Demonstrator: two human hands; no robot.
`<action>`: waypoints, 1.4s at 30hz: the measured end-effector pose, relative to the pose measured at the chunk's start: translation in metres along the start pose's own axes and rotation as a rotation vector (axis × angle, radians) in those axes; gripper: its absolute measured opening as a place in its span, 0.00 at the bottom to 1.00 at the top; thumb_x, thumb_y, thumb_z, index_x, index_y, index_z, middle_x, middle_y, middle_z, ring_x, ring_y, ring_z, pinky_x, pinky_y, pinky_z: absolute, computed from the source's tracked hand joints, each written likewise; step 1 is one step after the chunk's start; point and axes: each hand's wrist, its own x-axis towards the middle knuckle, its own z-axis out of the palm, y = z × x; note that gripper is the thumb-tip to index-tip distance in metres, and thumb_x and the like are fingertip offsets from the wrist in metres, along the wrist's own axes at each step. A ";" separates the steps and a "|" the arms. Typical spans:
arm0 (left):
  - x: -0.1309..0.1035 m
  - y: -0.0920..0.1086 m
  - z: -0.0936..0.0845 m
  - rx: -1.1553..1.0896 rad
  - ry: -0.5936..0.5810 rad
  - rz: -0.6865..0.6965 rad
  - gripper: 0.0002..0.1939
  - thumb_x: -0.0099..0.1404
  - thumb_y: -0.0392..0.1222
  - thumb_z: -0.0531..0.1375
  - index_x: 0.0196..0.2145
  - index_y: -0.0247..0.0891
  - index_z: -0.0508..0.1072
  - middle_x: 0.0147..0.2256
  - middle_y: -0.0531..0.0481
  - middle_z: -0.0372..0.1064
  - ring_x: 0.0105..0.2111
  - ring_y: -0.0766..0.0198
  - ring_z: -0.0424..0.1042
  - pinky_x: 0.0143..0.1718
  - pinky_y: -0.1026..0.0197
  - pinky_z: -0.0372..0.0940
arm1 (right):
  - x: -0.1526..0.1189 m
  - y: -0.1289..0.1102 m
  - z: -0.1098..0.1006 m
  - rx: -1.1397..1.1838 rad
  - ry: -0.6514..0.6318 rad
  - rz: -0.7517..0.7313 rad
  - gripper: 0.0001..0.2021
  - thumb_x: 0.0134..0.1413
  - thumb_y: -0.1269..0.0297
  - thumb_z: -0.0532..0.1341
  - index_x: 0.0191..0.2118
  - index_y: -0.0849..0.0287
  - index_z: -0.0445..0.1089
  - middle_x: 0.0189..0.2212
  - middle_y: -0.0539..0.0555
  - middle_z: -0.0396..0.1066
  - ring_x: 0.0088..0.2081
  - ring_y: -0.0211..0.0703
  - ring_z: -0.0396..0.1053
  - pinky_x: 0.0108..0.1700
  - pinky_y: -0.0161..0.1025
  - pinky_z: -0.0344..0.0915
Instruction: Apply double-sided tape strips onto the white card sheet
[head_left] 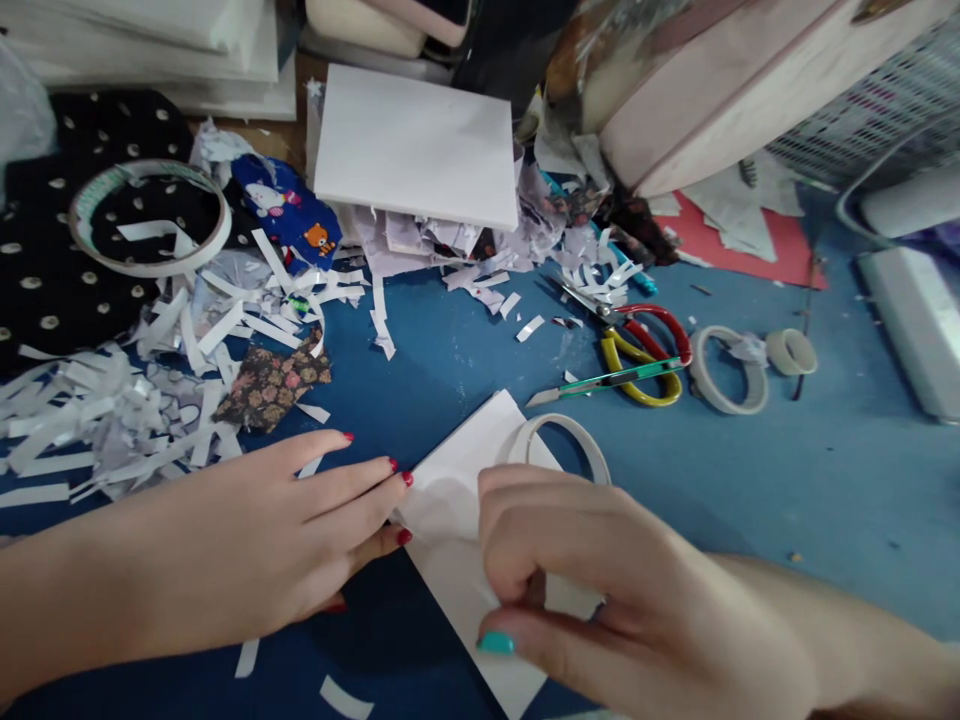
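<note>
- The left hand [300, 530] is mostly open, palm down, fingers long and slightly spread; its index fingertip and thumb meet the white paper [457, 520] at its left corner.
- The right hand [600, 590] is curled loosely over the paper's right part, thumb below the bent fingers; whether it grips anything cannot be told, as its fingertips are hidden.
- The paper, smooth, matte and straight-edged, lies aslant on the blue tabletop [420, 340], one corner pointing away from the person.
- A tape roll [598, 458], a pale ring, sits at the paper's upper right edge, partly behind the right hand.
- Beyond it lie a slim green cutter [622, 377] and metal scissors [651, 325] with red and yellow looped handles, the cutter crossing the handles.
- Left of the paper, curled paper strips [195, 320] heap around a dark floral scrap [274, 385].
- Beyond the paper, a flat white board [416, 145] rests on crumpled scraps.
</note>
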 end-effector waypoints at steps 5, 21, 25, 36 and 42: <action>0.001 -0.002 -0.001 -0.005 0.017 -0.002 0.24 0.65 0.55 0.60 0.55 0.44 0.73 0.59 0.48 0.67 0.59 0.51 0.65 0.57 0.49 0.62 | 0.005 0.012 -0.013 -0.345 0.179 0.143 0.10 0.56 0.75 0.56 0.26 0.57 0.59 0.22 0.47 0.65 0.25 0.33 0.62 0.28 0.31 0.58; 0.000 -0.003 0.001 0.002 0.023 0.010 0.24 0.67 0.54 0.58 0.56 0.43 0.72 0.61 0.49 0.64 0.59 0.51 0.63 0.54 0.48 0.63 | 0.009 0.033 -0.013 -0.571 0.089 0.239 0.08 0.56 0.75 0.58 0.28 0.58 0.65 0.25 0.49 0.71 0.27 0.36 0.67 0.29 0.32 0.59; -0.001 -0.003 0.001 0.004 0.014 0.005 0.24 0.67 0.54 0.58 0.57 0.43 0.71 0.62 0.48 0.63 0.60 0.51 0.62 0.55 0.47 0.62 | 0.008 0.034 -0.013 -0.593 0.089 0.214 0.08 0.57 0.75 0.58 0.28 0.59 0.65 0.24 0.49 0.70 0.27 0.36 0.66 0.29 0.33 0.59; -0.002 -0.001 0.004 -0.041 0.019 -0.026 0.24 0.67 0.53 0.59 0.58 0.44 0.70 0.63 0.48 0.61 0.62 0.50 0.60 0.56 0.48 0.63 | 0.007 0.035 -0.012 -0.606 0.104 0.186 0.09 0.60 0.73 0.56 0.28 0.59 0.64 0.25 0.50 0.70 0.27 0.37 0.66 0.30 0.34 0.59; -0.002 0.000 0.004 -0.106 0.050 -0.052 0.23 0.64 0.52 0.62 0.55 0.43 0.73 0.59 0.48 0.66 0.61 0.50 0.63 0.57 0.49 0.65 | 0.007 0.035 -0.011 -0.600 0.100 0.193 0.09 0.60 0.73 0.55 0.28 0.58 0.64 0.25 0.50 0.70 0.27 0.38 0.66 0.30 0.34 0.60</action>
